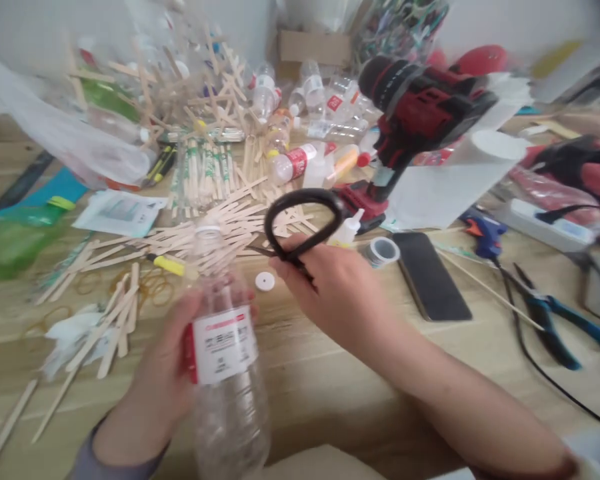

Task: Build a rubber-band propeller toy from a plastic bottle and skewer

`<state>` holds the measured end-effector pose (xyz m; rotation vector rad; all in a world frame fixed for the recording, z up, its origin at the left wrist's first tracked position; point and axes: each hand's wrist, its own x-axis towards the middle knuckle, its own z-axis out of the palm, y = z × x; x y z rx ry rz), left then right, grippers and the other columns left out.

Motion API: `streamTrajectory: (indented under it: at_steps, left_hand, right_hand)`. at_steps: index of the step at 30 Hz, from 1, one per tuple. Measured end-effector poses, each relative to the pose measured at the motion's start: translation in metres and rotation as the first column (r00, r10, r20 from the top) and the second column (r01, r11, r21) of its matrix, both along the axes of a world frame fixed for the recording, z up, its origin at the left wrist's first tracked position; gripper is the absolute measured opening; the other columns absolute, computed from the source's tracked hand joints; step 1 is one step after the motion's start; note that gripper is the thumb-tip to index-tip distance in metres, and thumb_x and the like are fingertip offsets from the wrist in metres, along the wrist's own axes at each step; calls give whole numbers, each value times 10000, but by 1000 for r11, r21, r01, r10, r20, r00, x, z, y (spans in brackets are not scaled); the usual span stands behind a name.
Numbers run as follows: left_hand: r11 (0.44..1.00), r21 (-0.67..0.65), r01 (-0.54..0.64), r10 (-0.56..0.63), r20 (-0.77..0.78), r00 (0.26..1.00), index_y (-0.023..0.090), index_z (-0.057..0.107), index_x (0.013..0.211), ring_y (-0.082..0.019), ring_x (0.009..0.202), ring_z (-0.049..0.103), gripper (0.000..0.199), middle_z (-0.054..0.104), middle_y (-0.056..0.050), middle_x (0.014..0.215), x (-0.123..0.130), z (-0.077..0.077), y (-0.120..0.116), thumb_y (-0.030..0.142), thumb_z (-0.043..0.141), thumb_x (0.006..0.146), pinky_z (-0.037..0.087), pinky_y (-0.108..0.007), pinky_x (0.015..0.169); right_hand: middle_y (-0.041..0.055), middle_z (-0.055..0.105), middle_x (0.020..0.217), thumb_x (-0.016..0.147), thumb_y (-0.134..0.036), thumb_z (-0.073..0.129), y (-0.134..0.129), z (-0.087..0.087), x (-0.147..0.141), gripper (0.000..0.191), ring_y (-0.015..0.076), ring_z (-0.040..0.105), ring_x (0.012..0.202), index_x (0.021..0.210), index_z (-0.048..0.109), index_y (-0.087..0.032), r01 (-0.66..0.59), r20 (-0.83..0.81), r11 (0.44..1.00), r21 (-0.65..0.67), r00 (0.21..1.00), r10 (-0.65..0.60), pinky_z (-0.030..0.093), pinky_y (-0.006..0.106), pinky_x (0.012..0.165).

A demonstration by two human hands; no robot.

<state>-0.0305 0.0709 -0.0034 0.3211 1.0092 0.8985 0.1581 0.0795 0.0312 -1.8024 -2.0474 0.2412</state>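
Note:
A clear plastic bottle (pixel 235 393) with a white and red label is gripped by my left hand (pixel 165 363), fingers wrapped round its side below the neck. The bottle tilts slightly, its open neck pointing away from me. My right hand (pixel 347 293) is closed on black-handled scissors (pixel 307 196). One large handle loop stands up above the fist; the blades point left toward the bottle and are mostly hidden or blurred. On the table between both hands lies a small white disc (pixel 265 281).
Many wooden sticks (pixel 220 230) litter the table beyond the bottle. A red and black cordless drill (pixel 420 107) stands behind my right hand. To the right are a phone (pixel 433 277), a blue glue gun (pixel 486 233) and pliers (pixel 550 313). More bottles (pixel 293 163) lie at the back.

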Motion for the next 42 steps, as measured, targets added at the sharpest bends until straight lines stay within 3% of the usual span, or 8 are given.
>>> streamTrajectory:
  at_steps: [4, 7, 19, 28, 33, 42]
  left_hand:
    - [998, 52, 23, -26, 57, 998, 189, 714, 974, -208, 761, 726, 389, 783, -49, 928, 15, 1, 3, 401, 814, 664, 580, -295, 680]
    - [993, 100, 60, -69, 86, 994, 192, 688, 999, -205, 785, 712, 404, 767, -53, 950, 14, -6, 3, 420, 798, 684, 556, -301, 696]
    - [983, 167, 81, -107, 151, 983, 231, 672, 1051, -189, 771, 683, 424, 737, -32, 937, 1, -25, -3, 484, 762, 724, 520, -286, 660]
    - [991, 87, 97, -116, 237, 965, 209, 679, 1040, -187, 727, 685, 433, 725, -29, 876, -1, -28, -2, 539, 703, 761, 527, -291, 635]
    - [988, 62, 140, -152, 305, 940, 217, 728, 940, -192, 715, 698, 387, 751, -32, 844, -3, -32, -1, 547, 724, 738, 535, -281, 629]
    - [988, 105, 114, -144, 348, 926, 181, 720, 977, -183, 757, 711, 458, 758, -28, 874, -3, -27, 0, 572, 725, 738, 551, -279, 692]
  right_hand:
    - [65, 682, 586, 922, -339, 540, -3, -5, 11, 298, 211, 633, 477, 737, 680, -152, -40, 56, 968, 248, 998, 27, 312, 267, 433]
    - [31, 593, 443, 980, -420, 433, -3, -5, 15, 463, 160, 535, 336, 656, 642, -163, -119, 64, 942, 315, 993, 104, 277, 253, 368]
    - [43, 580, 454, 1004, -508, 365, -12, -15, 11, 565, 197, 585, 391, 655, 656, -171, -239, 127, 945, 222, 968, 215, 297, 289, 391]
    - [39, 600, 474, 1026, -461, 322, -12, -14, 5, 558, 208, 580, 377, 670, 646, -180, -273, 152, 927, 257, 959, 240, 269, 307, 403]
    - [55, 631, 534, 1017, -462, 339, -13, -15, 6, 532, 205, 586, 422, 695, 661, -187, -286, 127, 940, 187, 956, 265, 269, 304, 415]
    - [42, 582, 462, 1020, -479, 310, -12, -17, 3, 564, 169, 517, 359, 665, 637, -187, -263, 194, 922, 285, 957, 213, 223, 294, 426]
